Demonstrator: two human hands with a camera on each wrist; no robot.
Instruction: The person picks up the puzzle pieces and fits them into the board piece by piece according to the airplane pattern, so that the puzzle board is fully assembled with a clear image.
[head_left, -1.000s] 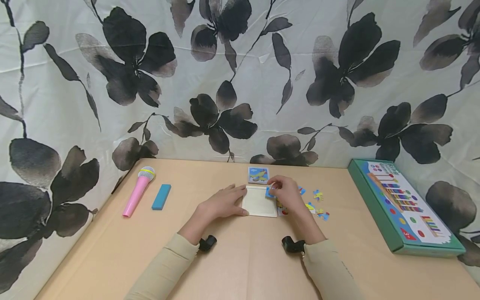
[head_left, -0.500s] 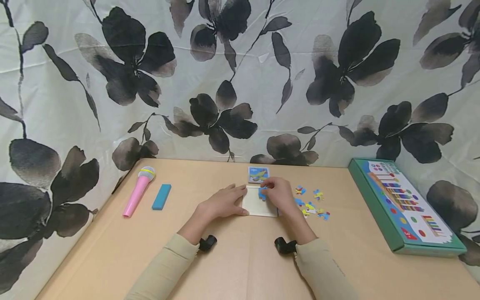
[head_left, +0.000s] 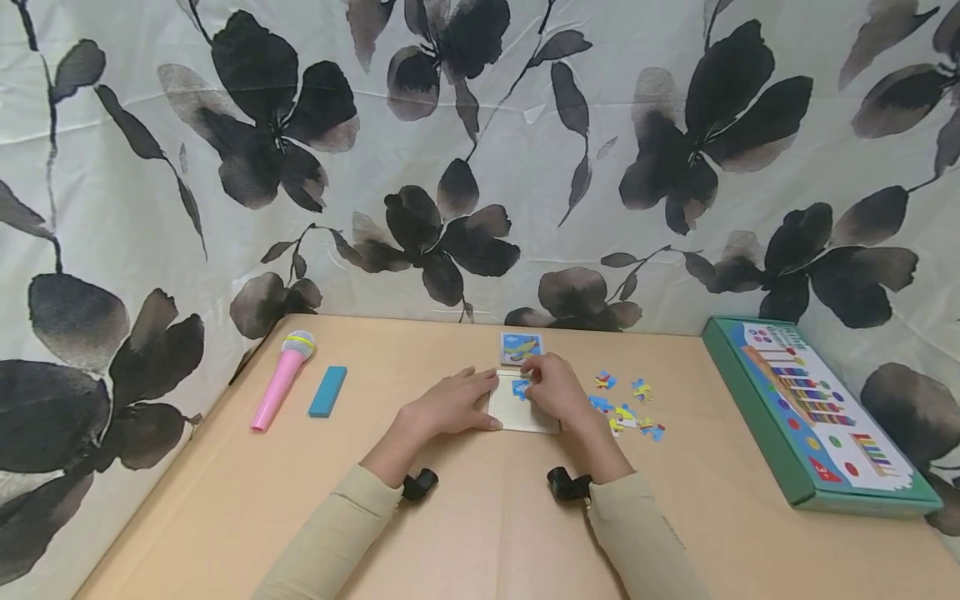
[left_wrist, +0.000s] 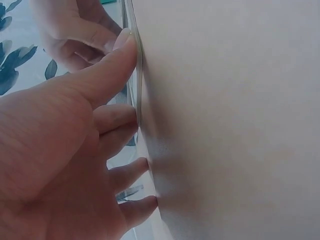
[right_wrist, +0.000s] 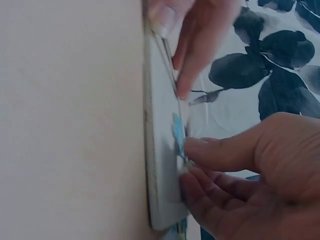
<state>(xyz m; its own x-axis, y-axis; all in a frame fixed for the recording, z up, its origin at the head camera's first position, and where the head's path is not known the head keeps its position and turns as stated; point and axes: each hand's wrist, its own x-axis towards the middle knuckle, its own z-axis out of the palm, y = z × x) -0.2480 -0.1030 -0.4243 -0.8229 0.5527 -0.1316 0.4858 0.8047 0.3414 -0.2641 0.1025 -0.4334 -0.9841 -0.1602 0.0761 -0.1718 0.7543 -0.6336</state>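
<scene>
In the head view, a shallow cream puzzle tray (head_left: 510,418) lies flat between the two hands. My left hand (head_left: 447,403) rests at its left side, thumb and fairly straight fingers touching the tray's edge; the left wrist view shows the thumb (left_wrist: 112,67) pressed to the rim. With thumb and fingertips, my right hand (head_left: 558,390) pinches a blue jigsaw piece (head_left: 519,389) over the upper middle of the tray. From the right wrist, that piece (right_wrist: 177,131) appears against the tray's surface (right_wrist: 165,170), partly hidden by the thumb.
A small picture card (head_left: 521,348) lies just beyond the tray. Several loose jigsaw pieces (head_left: 624,414) are scattered to its right. Farther left are a pink toy microphone (head_left: 282,377) and a blue block (head_left: 327,392). A green box (head_left: 825,417) stands at the right.
My right hand has carried the blue jigsaw piece left from the tray's right edge to its upper middle and lowered it there. My left hand has stayed in place.
</scene>
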